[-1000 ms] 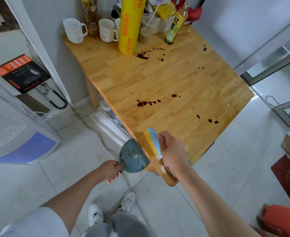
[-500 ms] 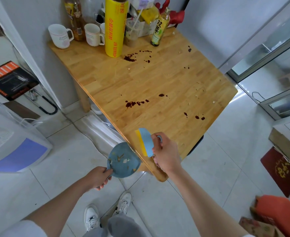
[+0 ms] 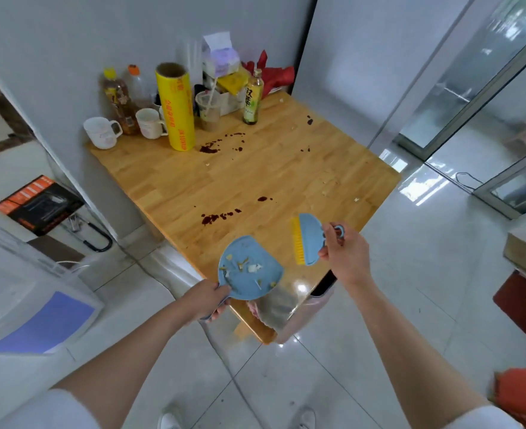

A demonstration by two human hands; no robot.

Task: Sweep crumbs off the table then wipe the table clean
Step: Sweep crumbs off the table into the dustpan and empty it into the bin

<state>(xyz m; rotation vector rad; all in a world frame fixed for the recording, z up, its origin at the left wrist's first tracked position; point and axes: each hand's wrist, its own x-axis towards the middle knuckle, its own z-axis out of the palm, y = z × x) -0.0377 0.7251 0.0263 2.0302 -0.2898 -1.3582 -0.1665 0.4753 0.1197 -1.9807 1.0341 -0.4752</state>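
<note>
Both tools have been lifted off the worktop (image 3: 193,181) edge since 1 s ago: the dustpan (image 3: 249,269) was held below the rim, now it is raised over the near corner w/ its load, and the brush (image 3: 308,238) has been carried up & to the right.

The left hand (image 3: 204,300) is clenched on the dustpan handle; the right hand (image 3: 343,253) is closed round the brush handle, bristles pointing toward the dustpan.

Crumbs (image 3: 246,267) are seen lying loose in the dustpan, about level. More pale crumbs (image 3: 328,181) are left on the far-right part of the worktop, well apart from the dustpan. Dark red stains (image 3: 219,216) are spread just beyond the dustpan & further back near the yellow roll (image 3: 176,109).

Risks, as judged:
- Dustpan tipped while being moved → collected crumbs dropped back on the worktop or on the floor.
- Brush dragged thru the stains → bristles soiled, stains smeared wider if wet.
- Sweep made too far back → mugs (image 3: 102,133) & bottles near the yellow roll could be knocked.
</note>
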